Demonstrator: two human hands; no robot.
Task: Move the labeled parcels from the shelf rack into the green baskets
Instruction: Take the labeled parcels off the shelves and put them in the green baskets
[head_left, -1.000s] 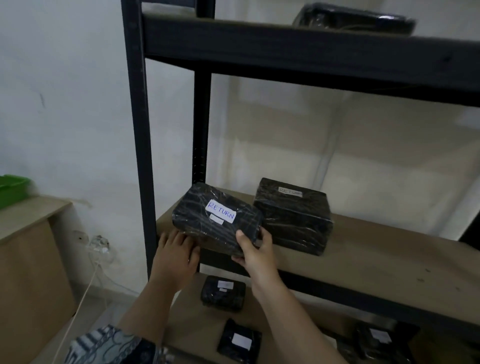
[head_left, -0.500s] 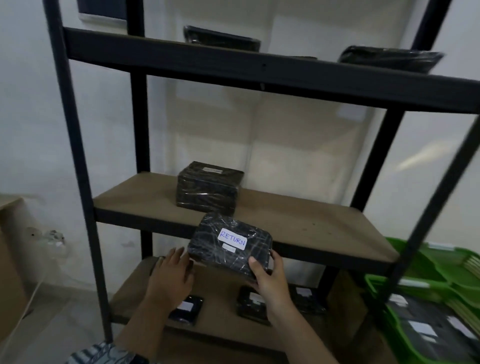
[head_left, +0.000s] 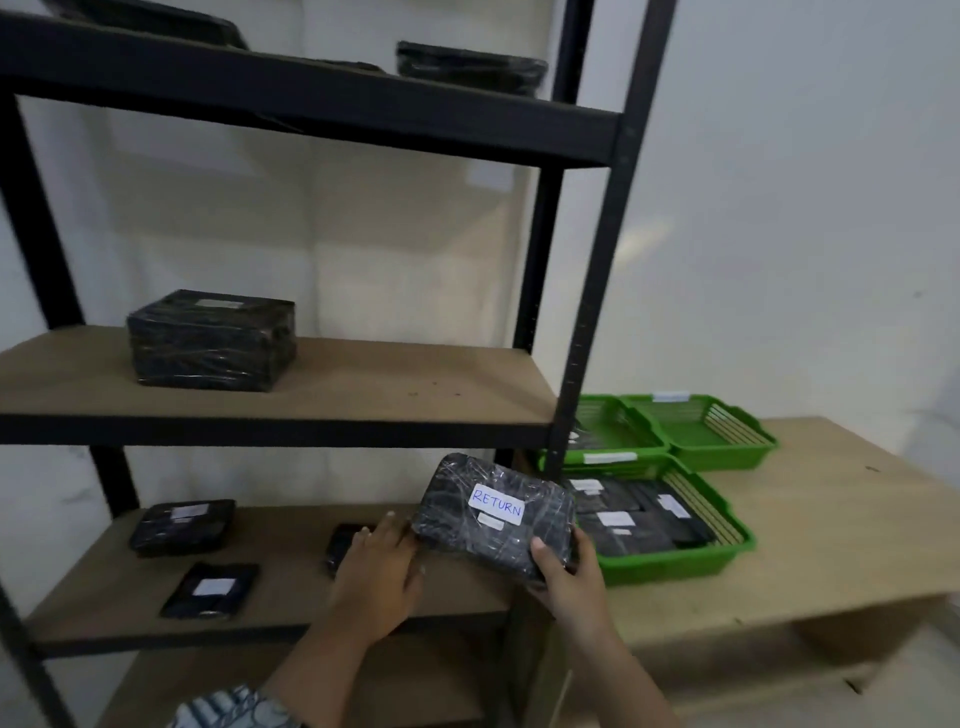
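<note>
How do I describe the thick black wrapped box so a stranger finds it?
Find the black metal shelf rack, then its second wooden board down. The black wrapped box stands alone at its left, thicker than the flat parcels below.

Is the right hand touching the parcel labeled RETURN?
Touching. In the head view the right hand grips the RETURN parcel, thumb over its near edge.

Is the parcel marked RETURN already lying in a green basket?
No, the parcel is in the air before the rack, gripped by the right hand and touched by the left hand, short of the nearest basket.
</note>
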